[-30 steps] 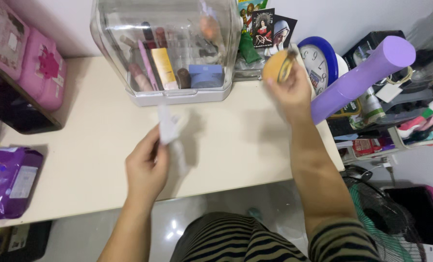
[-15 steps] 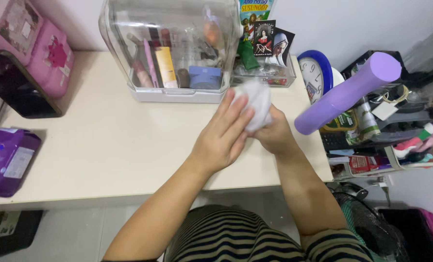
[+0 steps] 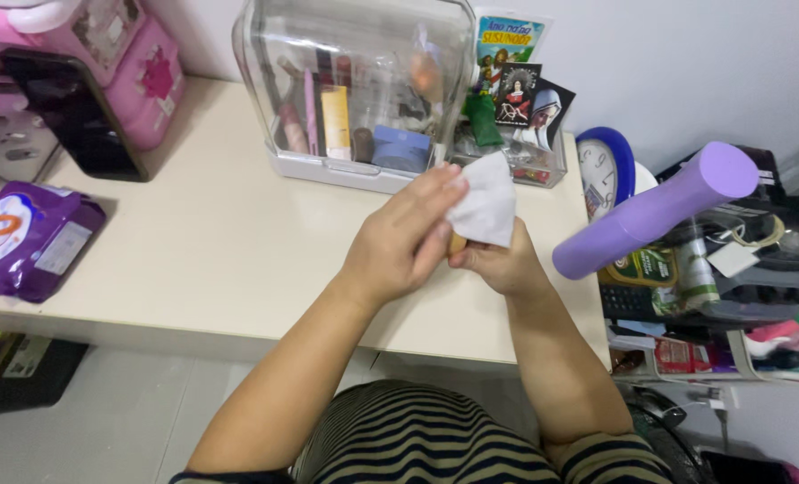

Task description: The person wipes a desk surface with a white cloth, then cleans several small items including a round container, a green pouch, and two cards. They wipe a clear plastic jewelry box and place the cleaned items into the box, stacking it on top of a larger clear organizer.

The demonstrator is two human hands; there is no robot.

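Nearest: striped olive-and-black clothing at the bottom edge, pale glossy floor beneath.
Surface: cream desk (image 3: pixel 193 251), smooth and matte, against a white wall.
Left hand (image 3: pixel 399 242): fingers pressed against a soft white wipe (image 3: pixel 487 208), pinching it.
Right hand (image 3: pixel 500 262): clenched around a small tan object (image 3: pixel 456 243), mostly hidden under the wipe, held above the desk's right half.
Left edge: crinkly purple wipes pack (image 3: pixel 23 237); glossy black phone (image 3: pixel 75 112) leaning on pink boxes (image 3: pixel 144 76).
Right: smooth lilac cylinder (image 3: pixel 655 211), blue-rimmed round clock (image 3: pixel 607 166).
Far: clear hard-plastic organiser (image 3: pixel 355 85) with cosmetics inside.
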